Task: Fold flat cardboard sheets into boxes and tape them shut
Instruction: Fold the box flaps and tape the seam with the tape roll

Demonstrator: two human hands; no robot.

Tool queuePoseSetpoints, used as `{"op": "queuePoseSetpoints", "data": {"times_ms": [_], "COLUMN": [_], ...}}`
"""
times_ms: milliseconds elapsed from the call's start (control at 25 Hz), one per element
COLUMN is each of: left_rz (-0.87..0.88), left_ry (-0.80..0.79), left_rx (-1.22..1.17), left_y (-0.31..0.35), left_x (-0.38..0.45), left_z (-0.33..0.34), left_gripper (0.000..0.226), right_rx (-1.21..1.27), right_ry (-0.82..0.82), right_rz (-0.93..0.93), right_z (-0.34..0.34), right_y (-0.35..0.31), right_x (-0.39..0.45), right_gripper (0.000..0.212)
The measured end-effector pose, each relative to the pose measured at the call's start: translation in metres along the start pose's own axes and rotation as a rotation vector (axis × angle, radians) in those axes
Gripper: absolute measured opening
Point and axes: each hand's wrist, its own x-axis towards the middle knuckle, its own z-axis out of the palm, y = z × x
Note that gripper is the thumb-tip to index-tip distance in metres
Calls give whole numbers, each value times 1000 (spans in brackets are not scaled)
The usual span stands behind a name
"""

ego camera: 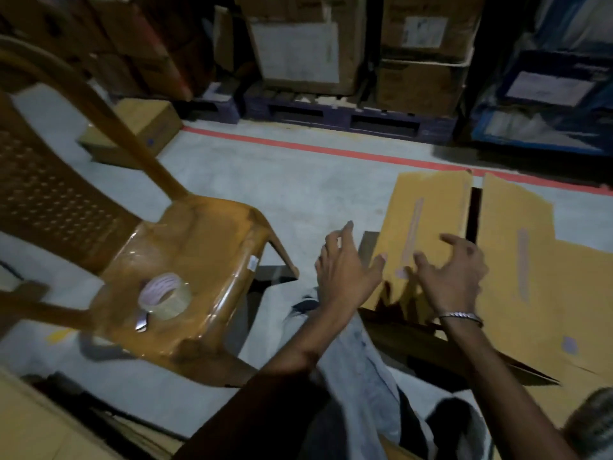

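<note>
Left hand point(345, 263) and right hand point(454, 270), fingers spread, empty, over cardboard sheet point(428, 227); apparently reaching to fold. Tape roll point(165, 296) well left.

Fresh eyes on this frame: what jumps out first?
Both hands, left hand and right hand, spread open and empty at centre over the flat cardboard sheet lying on the floor to the right. At left, a tape roll sits on the seat of a brown plastic chair. Stacked cartons line the back wall.
</note>
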Motion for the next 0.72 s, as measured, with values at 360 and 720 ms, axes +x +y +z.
{"op": "queuePoseSetpoints", "data": {"times_ms": [360, 720], "left_rz": [-232, -34], "left_ry": [159, -44], "left_rx": [507, 634], "left_y": [-251, -301], "left_x": [-27, -14], "left_z": [-225, -215], "left_gripper": [68, 67], "right_rx": [-130, -211], "right_ry": [-638, -728], "right_rz": [-448, -477], "right_z": [163, 227], "right_y": [-193, -160], "right_x": [-134, -182], "right_gripper": [33, 15]}}
